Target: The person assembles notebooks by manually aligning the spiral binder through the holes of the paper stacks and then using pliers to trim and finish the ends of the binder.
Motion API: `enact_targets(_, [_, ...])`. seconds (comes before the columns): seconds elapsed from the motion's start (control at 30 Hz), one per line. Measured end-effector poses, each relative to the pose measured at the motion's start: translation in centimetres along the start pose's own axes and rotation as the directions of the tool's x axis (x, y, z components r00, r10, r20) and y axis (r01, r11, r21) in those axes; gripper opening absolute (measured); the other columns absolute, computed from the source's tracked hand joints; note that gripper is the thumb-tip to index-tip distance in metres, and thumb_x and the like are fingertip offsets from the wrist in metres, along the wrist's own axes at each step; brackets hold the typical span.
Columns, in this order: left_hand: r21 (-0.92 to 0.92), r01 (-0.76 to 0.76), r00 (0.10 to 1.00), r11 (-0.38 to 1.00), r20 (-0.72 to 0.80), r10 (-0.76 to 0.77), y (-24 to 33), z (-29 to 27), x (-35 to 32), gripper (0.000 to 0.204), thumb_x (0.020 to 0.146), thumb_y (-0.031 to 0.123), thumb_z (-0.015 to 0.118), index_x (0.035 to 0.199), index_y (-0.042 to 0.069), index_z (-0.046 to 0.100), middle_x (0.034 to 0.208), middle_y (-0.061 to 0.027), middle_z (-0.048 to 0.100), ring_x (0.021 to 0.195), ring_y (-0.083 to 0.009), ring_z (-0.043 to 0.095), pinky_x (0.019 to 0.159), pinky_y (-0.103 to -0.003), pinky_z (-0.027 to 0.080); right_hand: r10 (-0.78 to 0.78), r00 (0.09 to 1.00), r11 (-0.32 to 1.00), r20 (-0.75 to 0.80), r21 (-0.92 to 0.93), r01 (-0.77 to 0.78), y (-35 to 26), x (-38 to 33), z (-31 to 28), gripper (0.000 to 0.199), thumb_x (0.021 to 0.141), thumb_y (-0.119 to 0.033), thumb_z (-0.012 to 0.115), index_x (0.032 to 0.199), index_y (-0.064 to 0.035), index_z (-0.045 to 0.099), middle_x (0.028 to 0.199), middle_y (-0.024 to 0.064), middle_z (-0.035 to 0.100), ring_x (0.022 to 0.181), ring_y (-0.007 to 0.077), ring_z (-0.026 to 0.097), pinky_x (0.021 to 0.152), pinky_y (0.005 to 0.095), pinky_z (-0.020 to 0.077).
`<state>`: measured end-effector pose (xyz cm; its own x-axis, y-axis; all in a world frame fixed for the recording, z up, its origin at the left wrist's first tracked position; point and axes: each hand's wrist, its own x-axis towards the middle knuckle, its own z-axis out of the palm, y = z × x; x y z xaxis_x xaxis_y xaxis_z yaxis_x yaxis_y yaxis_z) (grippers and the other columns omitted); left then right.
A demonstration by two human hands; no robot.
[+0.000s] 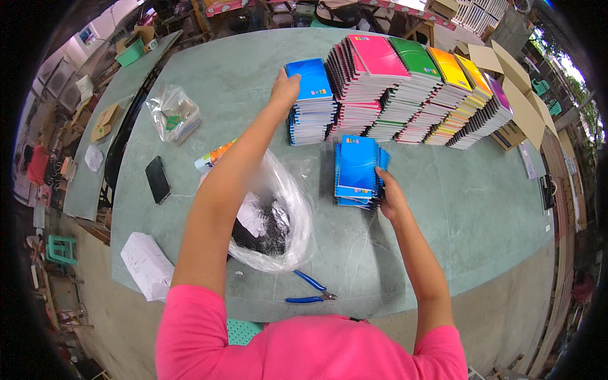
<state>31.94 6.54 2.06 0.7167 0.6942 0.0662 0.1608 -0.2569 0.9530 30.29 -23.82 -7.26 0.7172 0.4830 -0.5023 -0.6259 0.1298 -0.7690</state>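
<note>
My left hand [285, 87] reaches far forward and rests on the left edge of the top blue notebook of a tall blue stack [311, 101]. My right hand [387, 190] holds the right side of a short pile of blue spiral notebooks [356, 171] lying nearer to me on the green table [481, 215]. Behind them runs a row of tall notebook stacks with pink [373, 60], green [415, 60], yellow [451, 69] and purple [500, 95] covers.
A clear plastic bag of dark spiral wire [275, 221] lies under my left arm. Blue-handled pliers [310, 290] sit near the table's front edge. A black phone [157, 179], a small plastic bag [174, 114], a white wrapped packet [147, 265] and a cardboard box [516, 107] are also around.
</note>
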Motion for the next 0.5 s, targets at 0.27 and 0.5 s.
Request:
enact_targets(0.27, [0.066,0.064,0.926,0.996,0.369,-0.084,-5.5,6.0,-14.2,0.062,0.086,0.042,0.045,0.131,0.001,0.032,0.129,-0.024,0.037,0.121,-0.0368,0.034,0.101,-0.039,0.026,-0.08,0.997,0.997,0.009,-0.022,0.08,-0.2,0.9,-0.4,0.074,0.076,-0.042,0.063,0.124,0.0079,0.036,0.122,0.021,0.046,0.107,0.0286,0.051,0.089,0.0385,0.0416])
enact_targets(0.5, [0.051,0.376,0.78,0.925,0.522,-0.345,-7.9,11.5,-18.2,0.078,0.081,0.052,0.045,0.137,0.004,0.019,0.135,-0.0208,0.03,0.123,-0.0353,0.032,0.101,-0.039,0.027,0.006,0.998,0.998,-0.061,-0.067,-0.011,0.7,-1.1,-2.7,0.058,0.079,-0.039,0.061,0.116,0.0021,0.046,0.111,0.0155,0.056,0.096,0.0242,0.057,0.086,0.0341,0.0443])
